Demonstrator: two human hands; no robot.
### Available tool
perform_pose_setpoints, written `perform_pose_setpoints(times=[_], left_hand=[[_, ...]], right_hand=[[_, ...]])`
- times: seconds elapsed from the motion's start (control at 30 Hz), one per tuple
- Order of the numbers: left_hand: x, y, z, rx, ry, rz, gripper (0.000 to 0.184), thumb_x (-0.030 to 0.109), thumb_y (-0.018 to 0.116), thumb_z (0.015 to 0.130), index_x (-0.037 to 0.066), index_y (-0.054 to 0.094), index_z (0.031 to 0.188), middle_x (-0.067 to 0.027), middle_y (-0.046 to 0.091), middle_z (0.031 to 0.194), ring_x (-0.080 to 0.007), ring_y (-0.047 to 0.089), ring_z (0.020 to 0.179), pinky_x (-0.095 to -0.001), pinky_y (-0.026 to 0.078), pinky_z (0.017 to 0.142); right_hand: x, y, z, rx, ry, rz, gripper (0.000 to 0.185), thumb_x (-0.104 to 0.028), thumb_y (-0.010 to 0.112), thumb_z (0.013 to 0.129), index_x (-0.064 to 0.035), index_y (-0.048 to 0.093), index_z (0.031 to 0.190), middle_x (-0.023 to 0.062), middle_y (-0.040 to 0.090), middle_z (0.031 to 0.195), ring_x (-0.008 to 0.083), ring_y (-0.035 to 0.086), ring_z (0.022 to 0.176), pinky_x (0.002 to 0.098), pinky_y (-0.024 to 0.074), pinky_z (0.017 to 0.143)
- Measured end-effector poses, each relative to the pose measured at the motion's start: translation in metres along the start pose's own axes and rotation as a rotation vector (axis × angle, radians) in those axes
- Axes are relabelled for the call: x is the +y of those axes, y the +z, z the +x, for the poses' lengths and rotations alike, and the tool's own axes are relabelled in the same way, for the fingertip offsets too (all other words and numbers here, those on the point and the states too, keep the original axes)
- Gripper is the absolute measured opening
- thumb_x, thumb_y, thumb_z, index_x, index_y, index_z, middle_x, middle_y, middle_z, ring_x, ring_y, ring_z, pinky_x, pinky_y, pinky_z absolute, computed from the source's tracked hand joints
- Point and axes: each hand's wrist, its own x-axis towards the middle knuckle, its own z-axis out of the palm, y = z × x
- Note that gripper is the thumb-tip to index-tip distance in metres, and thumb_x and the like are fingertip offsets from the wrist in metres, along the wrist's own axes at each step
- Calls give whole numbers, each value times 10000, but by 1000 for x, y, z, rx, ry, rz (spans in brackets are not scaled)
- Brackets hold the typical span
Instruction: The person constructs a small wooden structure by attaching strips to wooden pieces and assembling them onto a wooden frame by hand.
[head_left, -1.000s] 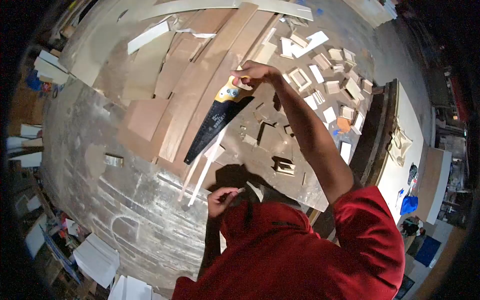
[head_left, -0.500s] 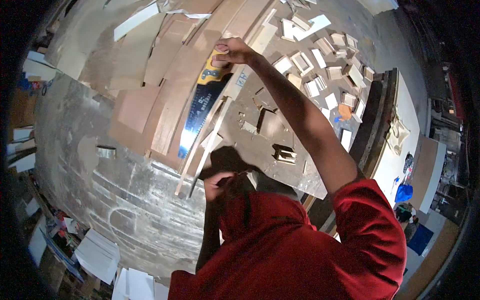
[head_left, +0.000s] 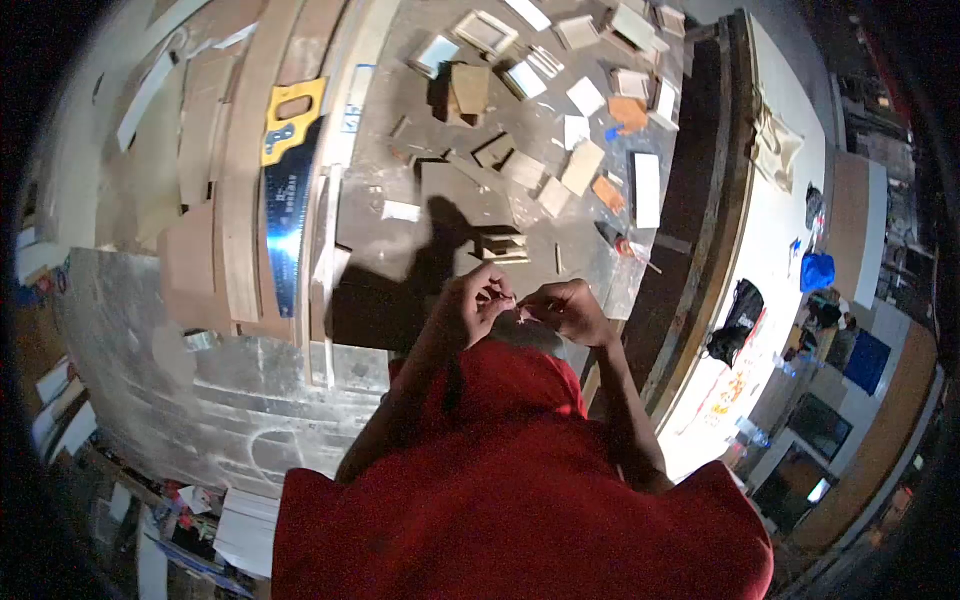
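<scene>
My left hand (head_left: pixel 482 302) and my right hand (head_left: pixel 568 312) are close together in front of my red shirt, at the near edge of the work table. The fingers of both are pinched around something small and pale between them, too small to name. The handsaw (head_left: pixel 288 190), with a yellow handle and a dark blade, lies on long wooden boards (head_left: pixel 243 200) to the left, touched by neither hand. Just beyond my hands sits a small slotted wooden piece (head_left: pixel 500 245).
Small wooden boxes and offcuts (head_left: pixel 582 166) are scattered over the table (head_left: pixel 380 150). A screwdriver-like tool (head_left: pixel 628 246) lies near its right edge. Farther right, a white-topped bench (head_left: pixel 790 215) holds a cloth bag (head_left: pixel 776 150) and a blue item (head_left: pixel 817 272).
My right hand has let go of the saw and come down beside my left hand. The saw now lies on the boards. The view has shifted to the right.
</scene>
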Motion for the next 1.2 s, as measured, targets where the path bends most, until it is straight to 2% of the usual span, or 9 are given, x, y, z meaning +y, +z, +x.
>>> perform_pose_setpoints(times=[0.37,0.43,0.47,0.5,0.6,0.67,0.93,1.03,1.2], left_hand=[[-32,56,16,-79,65,19,269,36,718,833,10,599,1073,-127,686,899,-203,691,790,-319,545,695],[-34,52,14,19,44,89,310,77,731,839,20,612,1120,-121,691,894,-194,689,787,-302,539,684],[-46,44,14,8,-25,-54,345,111,727,870,20,612,1182,-35,689,933,-82,642,788,-223,515,688],[-64,41,13,12,-31,-52,345,111,727,870,20,612,1182,-35,689,933,-82,642,788,-223,515,688],[-118,30,5,223,-83,-200,318,100,713,880,1,611,1164,-31,700,912,-89,639,740,-219,510,677],[-135,15,0,368,-42,129,277,121,708,883,15,635,1128,-58,702,873,-121,648,743,-238,512,685],[-156,2,-9,375,-120,256,238,201,714,870,57,670,1055,-119,712,921,-214,689,779,-323,547,709],[-146,2,-9,376,-95,275,271,188,692,875,-16,649,1049,-174,703,907,-225,697,755,-329,539,683],[-149,2,-8,387,-72,318,266,204,698,874,2,657,1043,-162,701,914,-237,695,736,-336,543,672]], right_hand=[[41,-10,-38,144,192,122,104,-40,675,902,35,730,947,75,724,804,99,641,684,264,524,618],[45,-12,-33,268,221,73,170,66,659,753,29,735,900,112,737,812,144,674,698,292,543,664],[57,-11,-28,336,190,52,99,-2,691,808,18,740,892,108,731,790,138,668,675,292,531,621],[69,-12,-22,330,191,56,99,-2,691,808,18,740,892,108,731,790,138,668,675,292,531,621],[101,-16,-7,442,240,-63,101,-90,703,856,-4,751,875,91,716,723,123,653,627,288,515,568],[112,-18,6,474,286,-180,149,-169,716,867,-28,763,855,72,696,656,114,637,575,279,500,532],[123,-21,27,469,323,-317,169,-211,722,851,-60,775,904,74,705,657,107,661,597,276,509,567],[132,-17,29,497,231,-447,208,-275,734,843,-79,776,899,76,707,665,128,671,595,295,517,574],[130,-13,33,527,159,-616,249,-335,726,840,-93,771,878,155,686,700,262,687,605,352,525,571]])
